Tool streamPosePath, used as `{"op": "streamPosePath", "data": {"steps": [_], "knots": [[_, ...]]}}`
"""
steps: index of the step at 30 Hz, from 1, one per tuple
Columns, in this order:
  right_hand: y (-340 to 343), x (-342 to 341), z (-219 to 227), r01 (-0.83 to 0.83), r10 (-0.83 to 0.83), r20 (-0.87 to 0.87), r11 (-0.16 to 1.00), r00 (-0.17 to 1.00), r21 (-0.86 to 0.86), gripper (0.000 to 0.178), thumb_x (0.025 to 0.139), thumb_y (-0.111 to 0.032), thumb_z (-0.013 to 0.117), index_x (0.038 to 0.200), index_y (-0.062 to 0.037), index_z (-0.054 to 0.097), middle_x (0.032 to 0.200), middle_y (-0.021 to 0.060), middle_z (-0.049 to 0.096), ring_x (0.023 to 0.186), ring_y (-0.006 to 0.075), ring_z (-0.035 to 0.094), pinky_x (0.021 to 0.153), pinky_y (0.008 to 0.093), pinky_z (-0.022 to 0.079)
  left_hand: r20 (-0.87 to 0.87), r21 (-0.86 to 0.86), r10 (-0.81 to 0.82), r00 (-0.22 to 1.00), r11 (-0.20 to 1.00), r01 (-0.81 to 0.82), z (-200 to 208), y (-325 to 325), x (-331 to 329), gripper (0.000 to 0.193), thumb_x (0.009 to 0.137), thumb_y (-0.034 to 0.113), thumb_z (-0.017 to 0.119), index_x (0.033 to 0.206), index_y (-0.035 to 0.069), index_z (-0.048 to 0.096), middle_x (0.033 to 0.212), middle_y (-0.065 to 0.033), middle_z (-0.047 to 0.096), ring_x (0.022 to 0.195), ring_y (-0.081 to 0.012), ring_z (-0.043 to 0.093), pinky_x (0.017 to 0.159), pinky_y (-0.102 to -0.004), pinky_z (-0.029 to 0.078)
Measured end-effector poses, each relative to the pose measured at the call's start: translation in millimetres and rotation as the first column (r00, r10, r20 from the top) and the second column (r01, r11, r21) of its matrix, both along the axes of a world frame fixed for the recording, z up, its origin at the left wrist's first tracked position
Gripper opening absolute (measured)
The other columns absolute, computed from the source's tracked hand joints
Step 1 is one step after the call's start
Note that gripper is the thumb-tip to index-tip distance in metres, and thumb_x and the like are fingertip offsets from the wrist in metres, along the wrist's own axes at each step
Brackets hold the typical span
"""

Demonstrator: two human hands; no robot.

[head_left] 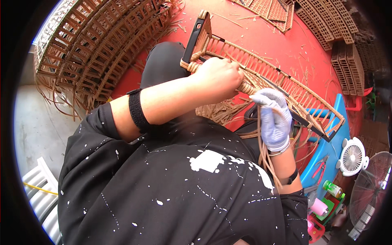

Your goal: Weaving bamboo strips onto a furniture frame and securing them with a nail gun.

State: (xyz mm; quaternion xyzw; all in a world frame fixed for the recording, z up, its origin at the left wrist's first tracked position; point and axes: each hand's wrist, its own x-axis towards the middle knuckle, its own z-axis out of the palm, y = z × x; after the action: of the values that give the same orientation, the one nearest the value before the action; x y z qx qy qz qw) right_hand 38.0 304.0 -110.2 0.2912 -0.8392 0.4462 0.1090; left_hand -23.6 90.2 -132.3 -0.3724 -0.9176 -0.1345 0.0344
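A woven rattan frame [262, 64] with black bars at its ends lies slantwise before me, from the upper middle toward the right. My left hand [220, 77] is bare and closed round its near rail, beside a tightly wrapped stretch of cane. My right hand [272, 120], in a pale grey-white glove, has its fingers curled on a rattan strip just right of that wrapped stretch. Long loose rattan strips [262, 151] hang from this hand down past my wrist. The left fingertips are partly hidden behind the hand.
Tall stacked rattan panels [98, 49] stand at the left, and more panels [326, 20] at the upper right. Cane scraps litter the red floor [241, 24]. A blue stool [326, 153] on the right holds red-handled pliers [320, 168]. Nearby are a white fan [352, 156] and a larger fan [370, 183].
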Motion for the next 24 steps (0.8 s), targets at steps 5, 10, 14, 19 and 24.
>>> {"op": "streamPosePath", "data": {"steps": [5, 10, 14, 19, 24], "knots": [[2.8, -2.9, -5.6, 0.288, 0.465, 0.499, 0.452, 0.731, -0.844, 0.056, 0.109, -0.034, 0.026, 0.065, -0.0097, 0.049, 0.065, 0.0092, 0.052, 0.067, 0.0234, 0.054, 0.085, 0.0411, 0.045, 0.129, -0.053, 0.065, 0.990, 0.997, -0.058, -0.4, 21.4, -3.1, 0.042, 0.075, 0.036, 0.079, 0.098, 0.004, 0.062, 0.098, -0.0112, 0.062, 0.099, -0.0280, 0.064, 0.079, -0.0403, 0.053], [-2.3, 11.7, 16.0, 0.415, 0.533, 0.538, 0.342, 0.653, -0.843, 0.052, 0.108, -0.027, 0.028, 0.058, -0.0165, 0.038, 0.051, -0.0010, 0.031, 0.044, 0.0144, 0.030, 0.066, 0.0344, 0.037, -0.054, 0.053, 0.109, 0.993, 0.993, -0.106, -15.8, 18.7, -5.2, 0.018, 0.077, 0.021, 0.067, 0.088, 0.007, 0.061, 0.084, -0.0082, 0.066, 0.081, -0.0252, 0.070, 0.067, -0.0371, 0.055], [-2.3, 21.6, 23.4, 0.394, 0.544, 0.543, 0.375, 0.639, -0.839, 0.055, 0.107, -0.023, 0.028, 0.053, -0.0180, 0.035, 0.049, -0.0010, 0.029, 0.043, 0.0147, 0.028, 0.063, 0.0337, 0.034, -0.117, 0.062, 0.103, 0.988, 0.993, -0.097, -18.5, 19.1, -3.9, 0.015, 0.079, 0.021, 0.066, 0.085, 0.008, 0.062, 0.080, -0.0070, 0.066, 0.075, -0.0244, 0.070, 0.062, -0.0369, 0.054], [-9.0, 26.1, 37.5, 0.397, 0.489, 0.564, 0.407, 0.666, -0.822, 0.055, 0.107, -0.021, 0.028, 0.052, -0.0180, 0.035, 0.048, -0.0009, 0.029, 0.043, 0.0146, 0.027, 0.060, 0.0321, 0.031, -0.166, 0.080, 0.149, 0.975, 0.987, -0.137, -23.3, 19.3, -3.4, 0.014, 0.079, 0.022, 0.066, 0.084, 0.010, 0.062, 0.075, -0.0051, 0.065, 0.070, -0.0230, 0.069, 0.059, -0.0360, 0.053], [-9.4, 22.7, 45.2, 0.400, 0.501, 0.580, 0.425, 0.642, -0.812, 0.055, 0.107, -0.022, 0.026, 0.053, -0.0202, 0.037, 0.049, -0.0015, 0.031, 0.042, 0.0129, 0.028, 0.065, 0.0330, 0.036, -0.166, 0.085, 0.128, 0.978, 0.990, -0.115, -23.6, 18.2, -1.8, 0.013, 0.079, 0.022, 0.066, 0.083, 0.010, 0.062, 0.074, -0.0054, 0.065, 0.070, -0.0228, 0.069, 0.058, -0.0364, 0.053]]}}
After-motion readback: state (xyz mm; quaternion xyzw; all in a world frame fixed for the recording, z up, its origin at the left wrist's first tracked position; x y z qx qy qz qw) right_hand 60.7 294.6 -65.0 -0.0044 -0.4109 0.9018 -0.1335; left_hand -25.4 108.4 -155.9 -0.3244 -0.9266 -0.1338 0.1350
